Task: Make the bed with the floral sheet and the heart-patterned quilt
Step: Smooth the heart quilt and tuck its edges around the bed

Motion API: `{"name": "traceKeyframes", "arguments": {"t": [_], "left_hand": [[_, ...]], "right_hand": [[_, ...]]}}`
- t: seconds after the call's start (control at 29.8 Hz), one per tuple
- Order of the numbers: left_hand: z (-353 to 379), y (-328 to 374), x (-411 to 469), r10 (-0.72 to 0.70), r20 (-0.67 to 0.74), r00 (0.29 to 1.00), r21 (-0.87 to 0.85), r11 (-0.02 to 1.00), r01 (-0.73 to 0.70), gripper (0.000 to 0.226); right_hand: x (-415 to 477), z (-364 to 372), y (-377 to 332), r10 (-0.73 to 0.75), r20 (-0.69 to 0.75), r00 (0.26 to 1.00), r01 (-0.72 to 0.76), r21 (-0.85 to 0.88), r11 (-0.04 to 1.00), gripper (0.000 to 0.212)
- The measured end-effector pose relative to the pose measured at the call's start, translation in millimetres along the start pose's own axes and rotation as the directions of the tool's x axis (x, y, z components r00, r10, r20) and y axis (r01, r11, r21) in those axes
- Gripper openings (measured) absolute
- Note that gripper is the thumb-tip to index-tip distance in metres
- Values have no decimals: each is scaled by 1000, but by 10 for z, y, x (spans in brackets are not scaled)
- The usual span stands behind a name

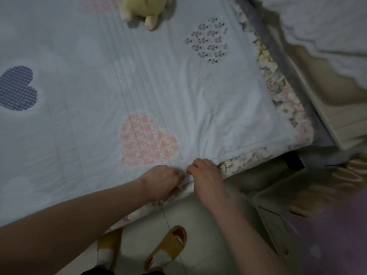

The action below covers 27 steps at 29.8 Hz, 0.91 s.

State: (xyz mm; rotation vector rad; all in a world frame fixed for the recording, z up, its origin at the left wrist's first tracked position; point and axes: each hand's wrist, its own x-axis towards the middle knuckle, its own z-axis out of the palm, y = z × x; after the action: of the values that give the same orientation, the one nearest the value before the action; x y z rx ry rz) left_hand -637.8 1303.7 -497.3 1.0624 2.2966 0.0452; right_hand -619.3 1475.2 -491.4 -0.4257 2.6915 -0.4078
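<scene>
The pale heart-patterned quilt (103, 100) lies spread over the bed, with pink, navy and flowered hearts on it. The floral sheet (278, 90) shows as a strip along the quilt's right side and near edge. My left hand (160, 181) and my right hand (206, 175) sit close together at the near edge of the bed. Both pinch the quilt's hem, and creases fan out from that spot toward the right corner.
A yellow-green plush toy (145, 10) sits on the quilt at the far side. A cream frame (321, 116) and white bedding (327, 32) stand to the right of the bed. A white box (278, 205) is on the tiled floor beside my feet in yellow slippers (168, 249).
</scene>
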Motion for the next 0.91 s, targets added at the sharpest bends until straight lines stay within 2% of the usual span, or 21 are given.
{"name": "traceKeyframes", "arguments": {"t": [0.1,0.17,0.3,0.4,0.5,0.54,0.57,0.77,0.87,0.91], "left_hand": [[-379,55,97,-2,-95,995,-24,1000,0,26],[-681,169,246,14,-190,982,2,1000,-14,31],[-1087,353,488,-9,-219,976,-44,999,0,22],[-1367,481,730,-21,-159,987,-52,999,13,21],[-1432,509,979,-3,-106,994,-41,999,-1,19],[-1494,483,1155,0,-54,999,-35,999,-2,21],[-1489,485,1204,1,-66,998,-10,1000,-1,23],[-1324,548,1706,-11,107,994,-9,1000,12,39],[-1211,570,1880,17,7,1000,-57,998,-16,58],[-1198,593,1952,47,19,999,-43,998,-46,57]], "right_hand": [[-116,-334,130,9,-103,995,-12,-32,999,26],[-236,-697,341,56,-141,988,-62,-37,997,27],[-304,-1166,685,154,-206,966,-171,-69,983,29],[-272,-1497,1018,220,-250,943,-249,-90,964,33],[-175,-1629,1253,279,-209,937,-315,-163,935,35],[-97,-1693,1420,322,-180,929,-352,-169,921,37],[-60,-1710,1484,343,-172,923,-371,-171,913,39],[401,-1654,2063,467,-179,866,-491,-129,861,37],[602,-1531,2353,503,-205,840,-531,-116,839,33],[682,-1467,2444,522,-194,830,-545,-87,834,36]]}}
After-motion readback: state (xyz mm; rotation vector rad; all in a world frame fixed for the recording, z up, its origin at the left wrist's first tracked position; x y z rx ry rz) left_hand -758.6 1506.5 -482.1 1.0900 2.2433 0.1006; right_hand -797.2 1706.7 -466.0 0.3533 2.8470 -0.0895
